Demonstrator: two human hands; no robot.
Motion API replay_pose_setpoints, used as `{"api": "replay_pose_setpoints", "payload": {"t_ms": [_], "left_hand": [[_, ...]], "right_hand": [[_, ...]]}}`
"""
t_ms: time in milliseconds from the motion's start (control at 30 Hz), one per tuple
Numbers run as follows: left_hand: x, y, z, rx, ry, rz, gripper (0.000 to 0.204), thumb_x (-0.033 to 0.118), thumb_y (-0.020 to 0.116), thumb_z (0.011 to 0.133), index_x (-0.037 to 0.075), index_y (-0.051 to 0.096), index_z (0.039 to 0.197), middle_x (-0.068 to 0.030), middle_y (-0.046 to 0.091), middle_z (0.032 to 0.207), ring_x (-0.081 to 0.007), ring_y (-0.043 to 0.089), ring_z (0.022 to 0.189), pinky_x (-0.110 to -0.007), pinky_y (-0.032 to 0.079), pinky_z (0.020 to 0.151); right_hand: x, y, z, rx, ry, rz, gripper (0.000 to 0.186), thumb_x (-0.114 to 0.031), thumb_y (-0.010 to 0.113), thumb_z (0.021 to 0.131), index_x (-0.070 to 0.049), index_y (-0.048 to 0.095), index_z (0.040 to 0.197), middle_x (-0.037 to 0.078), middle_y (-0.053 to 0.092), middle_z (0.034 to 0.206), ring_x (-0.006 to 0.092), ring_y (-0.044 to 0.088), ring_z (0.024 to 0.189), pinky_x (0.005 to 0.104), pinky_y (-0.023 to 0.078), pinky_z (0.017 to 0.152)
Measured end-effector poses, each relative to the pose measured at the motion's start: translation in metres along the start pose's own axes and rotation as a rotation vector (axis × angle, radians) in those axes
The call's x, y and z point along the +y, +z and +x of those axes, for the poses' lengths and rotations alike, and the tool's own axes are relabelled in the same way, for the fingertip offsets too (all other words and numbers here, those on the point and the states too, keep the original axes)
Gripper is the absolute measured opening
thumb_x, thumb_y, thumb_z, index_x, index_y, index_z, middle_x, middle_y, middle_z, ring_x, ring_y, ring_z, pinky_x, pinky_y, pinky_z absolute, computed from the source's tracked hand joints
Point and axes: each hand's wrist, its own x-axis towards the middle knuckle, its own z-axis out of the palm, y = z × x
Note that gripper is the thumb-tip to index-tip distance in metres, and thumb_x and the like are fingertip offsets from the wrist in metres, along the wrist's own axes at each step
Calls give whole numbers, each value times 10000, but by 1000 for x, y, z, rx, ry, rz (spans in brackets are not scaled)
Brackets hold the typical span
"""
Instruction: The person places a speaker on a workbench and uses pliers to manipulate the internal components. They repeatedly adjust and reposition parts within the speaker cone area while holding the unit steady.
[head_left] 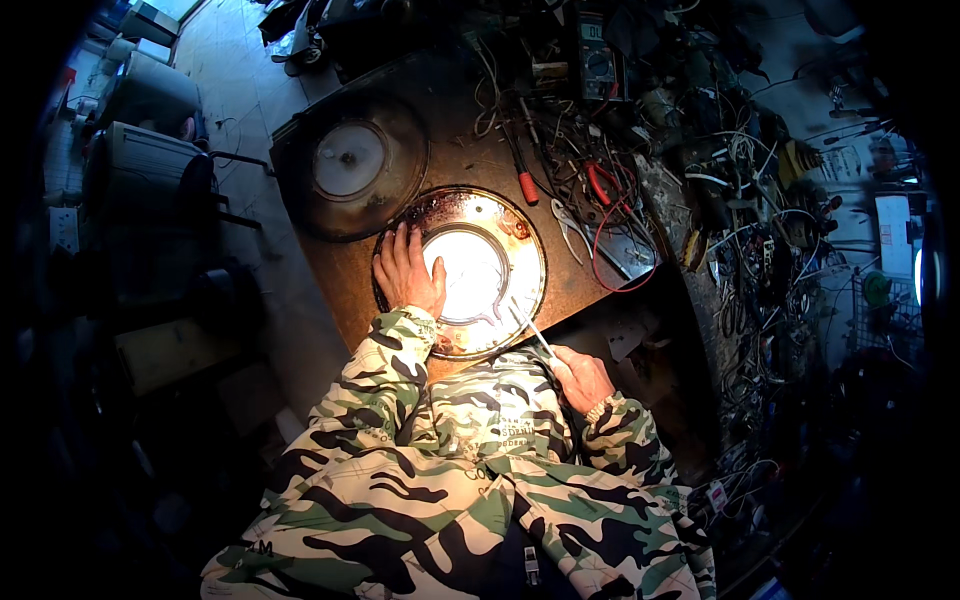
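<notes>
A round metal disc (525, 262) with a glaring bright centre (466, 272) lies on the brown worktable. Dark reddish-brown stains mark its rim. My left hand (408, 272) rests on the disc's left side, fingers stretched out, pressing nothing between them. In my right hand (582, 378), at the lower right of the disc, is a slim pale metal tool (537, 335). The tool's far end reaches over the disc's lower right rim; glare hides its exact shape and whether it touches.
A second dark round disc (400, 135) with a whitish centre lies at the table's far left. Pliers (572, 230), a red-handled tool (527, 186) and a red wire (597, 262) lie to the right. A multimeter (598, 62) stands at the back; tangled cables (740, 250) fill the right.
</notes>
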Motion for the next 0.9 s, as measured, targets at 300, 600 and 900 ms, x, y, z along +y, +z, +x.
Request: {"api": "replay_pose_setpoints", "payload": {"t_ms": [300,600,900], "left_hand": [[-2,1,0,65,15,-23,698,322,691,875,67,439,1474,-148,400,1571,-366,310,1469,-579,240,1161],[0,-1,-3,53,0,-12,684,321,682,873,71,455,1468,-150,404,1569,-367,316,1468,-572,248,1158],[1,0,-4,81,11,-17,679,310,678,872,71,447,1464,-160,406,1564,-374,322,1463,-571,246,1154]], "right_hand": [[50,37,-6,244,-140,-219,257,-199,568,972,-4,665,1108,276,687,979,467,653,948,501,523,797],[48,43,-1,223,-60,-324,239,-181,603,956,8,652,1095,278,691,947,465,664,908,497,527,768],[56,32,4,195,-138,-468,245,-221,611,978,-22,678,1106,232,707,910,444,672,867,500,531,749]]}}
